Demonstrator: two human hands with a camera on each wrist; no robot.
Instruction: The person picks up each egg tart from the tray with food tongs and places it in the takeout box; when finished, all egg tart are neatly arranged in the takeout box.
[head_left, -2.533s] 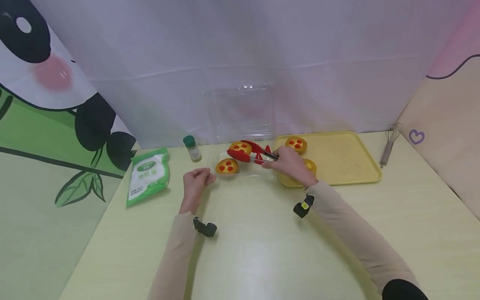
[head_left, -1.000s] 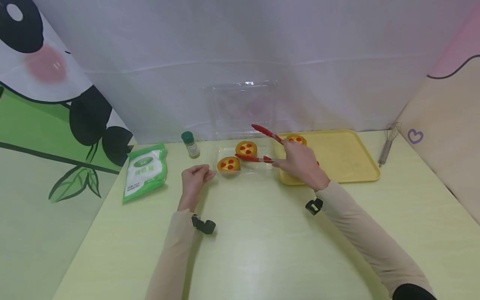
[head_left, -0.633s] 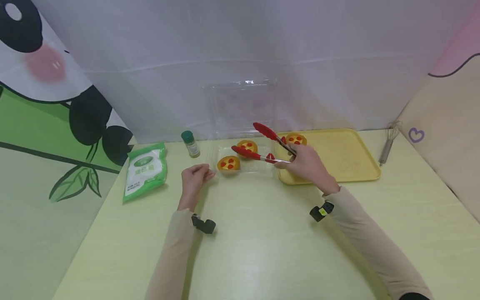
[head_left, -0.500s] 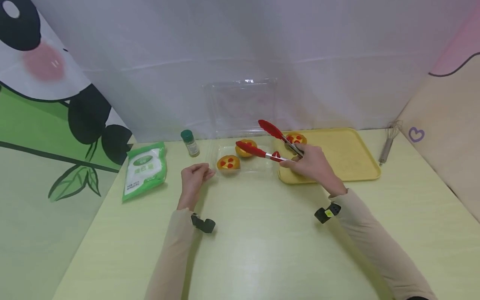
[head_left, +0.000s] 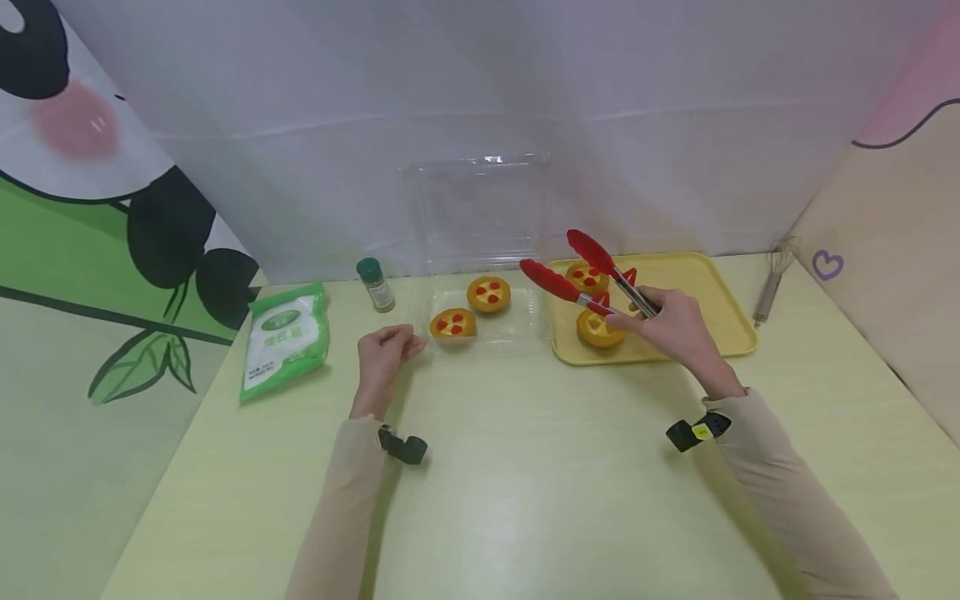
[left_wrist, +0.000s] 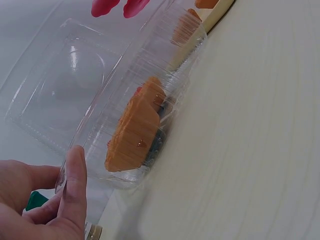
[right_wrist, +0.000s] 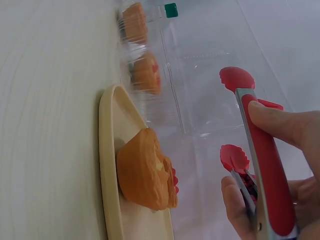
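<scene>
One pair of tongs [head_left: 592, 252] hangs over the left part of a yellow tray [head_left: 705, 312], its long axis slanting, red tips pointing left and away from the person. The right hand [head_left: 678, 329] has its grip closed round the tongs, tips spread apart; their height above the tray is hard to judge. Left of the tray, the left hand's [head_left: 382, 362] grip pinches the edge of a clear container [head_left: 517, 321]. Two mini pizzas [head_left: 598, 335] lie on the tray, two filled tarts [head_left: 488, 295] in the container. Under the tray is a pale, wood-grained desk [head_left: 510, 483]; behind it, creased cloth [head_left: 337, 83]. A wire whisk [head_left: 772, 287] lies right of the tray. The container is thin plastic, ribbed; the tongs have metal arms and scalloped tips.
</scene>
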